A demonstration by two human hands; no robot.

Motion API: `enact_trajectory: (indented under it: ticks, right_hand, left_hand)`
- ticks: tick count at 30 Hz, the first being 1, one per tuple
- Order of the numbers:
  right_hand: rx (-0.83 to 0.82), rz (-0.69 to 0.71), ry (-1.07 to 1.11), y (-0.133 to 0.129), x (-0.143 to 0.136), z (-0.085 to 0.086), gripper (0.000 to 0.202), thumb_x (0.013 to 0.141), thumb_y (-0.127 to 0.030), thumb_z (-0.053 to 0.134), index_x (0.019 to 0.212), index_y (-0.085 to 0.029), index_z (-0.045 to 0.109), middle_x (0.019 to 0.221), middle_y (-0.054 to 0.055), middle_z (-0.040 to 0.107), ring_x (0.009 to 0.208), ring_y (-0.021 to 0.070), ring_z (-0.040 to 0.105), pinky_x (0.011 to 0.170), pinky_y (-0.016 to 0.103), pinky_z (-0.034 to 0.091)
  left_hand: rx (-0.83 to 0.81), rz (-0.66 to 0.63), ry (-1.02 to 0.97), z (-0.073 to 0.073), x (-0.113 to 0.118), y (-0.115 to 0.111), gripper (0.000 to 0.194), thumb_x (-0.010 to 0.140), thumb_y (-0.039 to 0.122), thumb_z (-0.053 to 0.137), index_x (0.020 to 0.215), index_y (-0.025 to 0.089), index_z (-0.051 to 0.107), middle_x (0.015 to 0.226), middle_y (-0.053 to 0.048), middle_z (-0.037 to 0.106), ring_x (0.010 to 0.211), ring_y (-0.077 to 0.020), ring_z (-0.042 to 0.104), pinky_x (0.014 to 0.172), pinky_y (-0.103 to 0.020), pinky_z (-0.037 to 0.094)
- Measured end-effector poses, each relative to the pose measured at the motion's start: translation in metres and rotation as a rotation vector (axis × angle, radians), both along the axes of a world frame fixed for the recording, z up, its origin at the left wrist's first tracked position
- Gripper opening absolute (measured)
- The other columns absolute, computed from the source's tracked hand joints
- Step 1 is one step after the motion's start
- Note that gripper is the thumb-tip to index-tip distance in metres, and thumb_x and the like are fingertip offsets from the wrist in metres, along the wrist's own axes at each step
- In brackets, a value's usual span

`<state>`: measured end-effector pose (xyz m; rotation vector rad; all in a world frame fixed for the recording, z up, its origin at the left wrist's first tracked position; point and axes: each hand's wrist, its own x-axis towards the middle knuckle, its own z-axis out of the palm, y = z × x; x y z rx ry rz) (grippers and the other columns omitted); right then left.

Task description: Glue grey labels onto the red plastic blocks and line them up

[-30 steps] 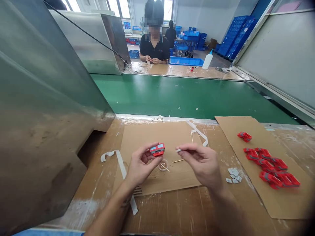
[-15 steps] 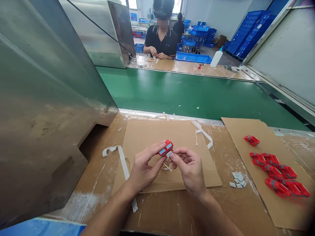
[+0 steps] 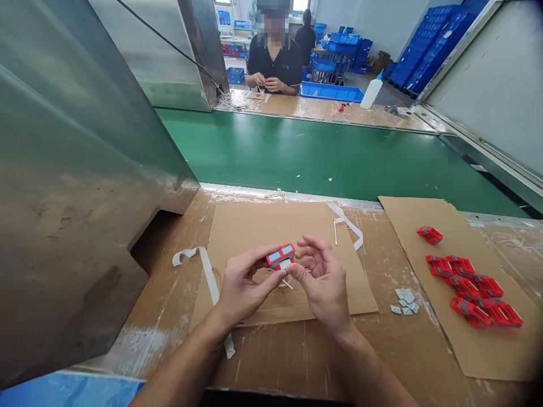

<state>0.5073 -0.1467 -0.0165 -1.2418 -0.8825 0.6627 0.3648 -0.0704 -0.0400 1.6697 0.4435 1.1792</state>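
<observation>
My left hand point(image 3: 242, 284) pinches a small red toy car part point(image 3: 275, 256) with two light blue windows, between thumb and fingers. A light grey rectangular piece point(image 3: 285, 264) sits at the lower edge of the car part. My right hand point(image 3: 324, 285) is at its right side, thumb tip at the grey piece and the other fingers lifted and spread. Under the hands, a small clear dish point(image 3: 283, 284) with a stick in it is partly hidden. All this is above a cardboard sheet point(image 3: 271, 223) held by white tape strips point(image 3: 208, 274).
Several grey pieces point(image 3: 405, 301) lie right of the sheet. Several red toy parts point(image 3: 464, 287) rest on another cardboard point(image 3: 479, 356). A green belt point(image 3: 297, 147) runs behind; across it a co-worker point(image 3: 275, 62) sits near a white bottle point(image 3: 372, 92). A metal housing point(image 3: 85, 198) stands left.
My right fingers have opened away from the grey piece, leaving the thumb at it. The left hand has turned the car part so its windows face me more. The view has shifted slightly.
</observation>
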Motion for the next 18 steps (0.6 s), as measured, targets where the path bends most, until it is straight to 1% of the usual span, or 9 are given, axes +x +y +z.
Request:
enact_trajectory:
  ticks: [2, 4, 5, 10, 12, 14, 16, 18]
  right_hand:
    - [0.018, 0.095, -0.089, -0.001, 0.005, -0.001, 0.041, 0.082, -0.032, 0.082, 0.121, -0.026, 0.069, 0.118, 0.008, 0.07, 0.093, 0.0188, 0.072, 0.074, 0.03, 0.063]
    - [0.027, 0.196, -0.136, -0.003, 0.007, -0.001, 0.033, 0.09, -0.032, 0.075, 0.122, -0.027, 0.069, 0.119, 0.009, 0.07, 0.094, 0.0196, 0.072, 0.078, 0.032, 0.063]
    - [0.03, 0.215, -0.153, -0.004, 0.007, -0.002, 0.03, 0.092, -0.031, 0.073, 0.122, -0.027, 0.069, 0.117, 0.008, 0.071, 0.093, 0.0196, 0.073, 0.078, 0.032, 0.063]
    - [0.038, 0.187, -0.207, -0.007, 0.003, -0.003, 0.025, 0.094, -0.027, 0.07, 0.119, -0.026, 0.067, 0.109, 0.007, 0.071, 0.091, 0.0196, 0.073, 0.082, 0.034, 0.062]
    - [0.037, 0.189, -0.251, -0.007, 0.003, -0.003, 0.024, 0.096, -0.026, 0.067, 0.119, -0.025, 0.066, 0.108, 0.007, 0.071, 0.09, 0.0193, 0.072, 0.081, 0.034, 0.062]
    - [0.062, 0.161, -0.382, -0.007, 0.005, 0.0, 0.027, 0.097, -0.025, 0.065, 0.124, -0.025, 0.063, 0.112, 0.008, 0.069, 0.093, 0.0198, 0.071, 0.082, 0.037, 0.062]
    - [0.139, 0.106, -0.601, -0.007, 0.007, 0.004, 0.033, 0.096, -0.024, 0.065, 0.128, -0.027, 0.059, 0.119, 0.009, 0.065, 0.102, 0.0224, 0.067, 0.085, 0.041, 0.061]
    - [0.239, 0.054, -0.823, -0.007, 0.008, 0.009, 0.036, 0.093, -0.018, 0.068, 0.127, -0.029, 0.059, 0.118, 0.009, 0.064, 0.105, 0.0239, 0.064, 0.085, 0.042, 0.06]
  left_hand:
    - [-0.072, -0.049, -0.043, 0.001, 0.0, -0.001, 0.043, 0.084, 0.008, 0.076, 0.124, 0.023, 0.069, 0.115, -0.006, 0.077, 0.098, -0.0156, 0.076, 0.09, -0.023, 0.063]
    - [-0.103, -0.082, -0.066, 0.002, 0.0, -0.002, 0.042, 0.084, 0.008, 0.076, 0.122, 0.023, 0.07, 0.114, -0.006, 0.078, 0.097, -0.0154, 0.076, 0.09, -0.022, 0.063]
    - [-0.104, -0.09, -0.067, 0.003, 0.0, -0.002, 0.041, 0.084, 0.007, 0.076, 0.121, 0.022, 0.07, 0.113, -0.006, 0.078, 0.097, -0.0155, 0.076, 0.089, -0.022, 0.063]
    - [-0.049, -0.087, -0.035, 0.007, -0.002, 0.0, 0.035, 0.082, 0.009, 0.077, 0.115, 0.019, 0.072, 0.105, -0.007, 0.079, 0.093, -0.0163, 0.076, 0.085, -0.023, 0.063]
    - [-0.068, -0.086, -0.04, 0.008, -0.003, 0.0, 0.031, 0.082, 0.011, 0.078, 0.112, 0.017, 0.073, 0.102, -0.008, 0.08, 0.09, -0.0168, 0.076, 0.083, -0.023, 0.064]
    - [-0.148, -0.092, -0.054, 0.01, -0.003, 0.001, 0.029, 0.083, 0.018, 0.079, 0.111, 0.016, 0.073, 0.1, -0.009, 0.08, 0.086, -0.018, 0.077, 0.079, -0.025, 0.065]
    - [-0.269, -0.089, -0.063, 0.012, -0.003, 0.002, 0.034, 0.082, 0.027, 0.082, 0.112, 0.015, 0.073, 0.098, -0.011, 0.081, 0.082, -0.0202, 0.078, 0.074, -0.027, 0.066]
    - [-0.35, -0.072, -0.06, 0.012, -0.003, 0.003, 0.04, 0.078, 0.036, 0.085, 0.11, 0.014, 0.074, 0.096, -0.012, 0.081, 0.079, -0.0218, 0.078, 0.07, -0.029, 0.066]
